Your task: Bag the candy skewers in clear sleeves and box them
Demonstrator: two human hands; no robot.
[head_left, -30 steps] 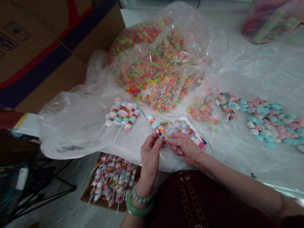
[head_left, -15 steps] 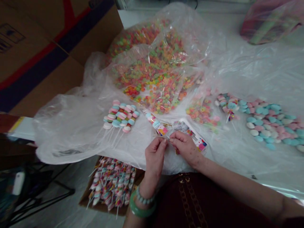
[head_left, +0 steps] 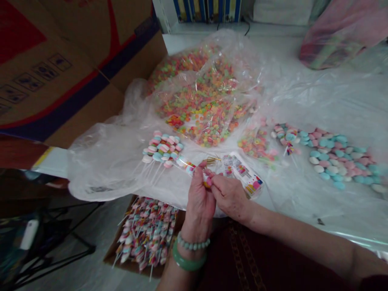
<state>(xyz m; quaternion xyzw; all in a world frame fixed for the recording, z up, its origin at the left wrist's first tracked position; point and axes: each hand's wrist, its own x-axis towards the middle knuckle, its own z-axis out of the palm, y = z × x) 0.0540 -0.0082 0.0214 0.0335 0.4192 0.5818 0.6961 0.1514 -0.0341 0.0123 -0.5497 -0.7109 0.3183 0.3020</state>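
Observation:
My left hand point(head_left: 200, 198) is closed round the lower part of a candy skewer point(head_left: 186, 165) in a clear printed wrapper, whose tip points up and left. Against it, my right hand point(head_left: 232, 198) is closed in a pinch at the gathered wrapper end; the fingers hide the stick and any tie. Gold twist ties point(head_left: 214, 160) lie just beyond my fingers, beside printed clear wrappers point(head_left: 247, 173). To the left rests a stack of unwrapped candy skewers point(head_left: 163, 147), white sticks towards me.
Ring-shaped candies fill a large clear bag point(head_left: 194, 97) at the back. Loose pastel candies point(head_left: 336, 149) and a wrapped skewer point(head_left: 285, 133) lie to the right. Below the table edge stands a box point(head_left: 117, 258) of wrapped skewers. A big carton point(head_left: 85, 81) rises at left.
My left hand has gone from a fingertip pinch to a fuller grip round the wrapper's lower part. My right hand has turned, knuckles up, against it. The view has tilted up.

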